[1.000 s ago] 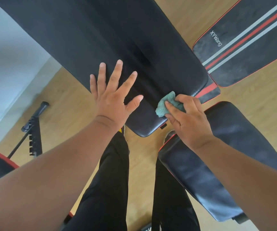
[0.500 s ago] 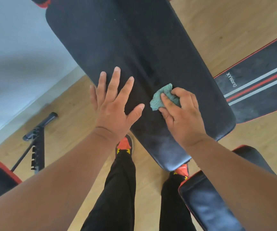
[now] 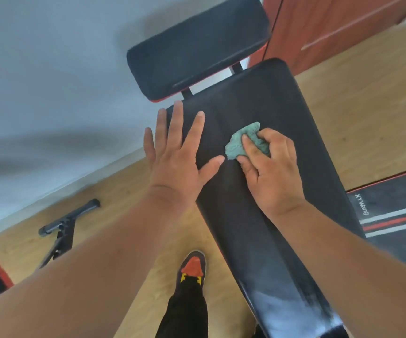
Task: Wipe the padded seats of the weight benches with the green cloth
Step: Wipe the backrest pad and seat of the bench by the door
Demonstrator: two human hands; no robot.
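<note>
Wood floor [image 3: 104, 191], grey wall behind. I see left hand [image 3: 175, 152] flat, fingers spread on long bench pad [image 3: 258, 228], likely bracing it. Right hand [image 3: 270, 169] bunches green cloth [image 3: 239, 142] against pad's far half to wipe.

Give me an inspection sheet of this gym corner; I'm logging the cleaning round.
Surface: long black bench pad, pale smears near its close end.
Job's things: green cloth bunched on the pad; second pad beyond.
Clutter: black metal frame piece on the floor.
Hands: left hand flat on the pad; right hand grips the cloth.
Cables: nothing seen.
Surroundings: wood floor, pale wall, striped mat.
</note>
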